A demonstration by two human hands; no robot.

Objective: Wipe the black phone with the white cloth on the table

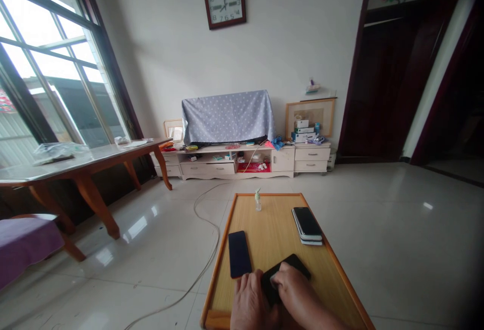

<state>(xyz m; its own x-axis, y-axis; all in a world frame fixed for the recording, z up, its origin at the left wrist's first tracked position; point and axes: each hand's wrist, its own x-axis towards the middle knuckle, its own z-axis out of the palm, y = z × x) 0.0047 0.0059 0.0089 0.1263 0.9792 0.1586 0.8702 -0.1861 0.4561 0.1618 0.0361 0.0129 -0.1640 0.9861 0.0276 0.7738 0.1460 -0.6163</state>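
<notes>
Head view, low over a small yellow-brown wooden table with a raised orange-brown rim [272, 229]. The flat black phone-shaped slab [298, 264] lies aslant at the near end, under both hands. From where I stand, the likeliest trouble is a skid: if the right hand [290, 282] bears down harder than the left hand [247, 294] steadies, the slab could swivel on the smooth top. A leftward slip might nudge the dark blue phone with a reddish edge [239, 254], just beyond the left fingertips; contact there unclear. Less exposed: the stack of black and silver phones [307, 223] by the right rim, and the clear little bottle with a pale green pump [258, 201] at the far end.

Pose: left hand palm down, fingers close together beside the slab's left end, thumb hidden; grip cannot be told. Right hand comes in from the right, fingers curled over the slab's middle, tips bunched; whether they pinch anything, I cannot tell.
</notes>
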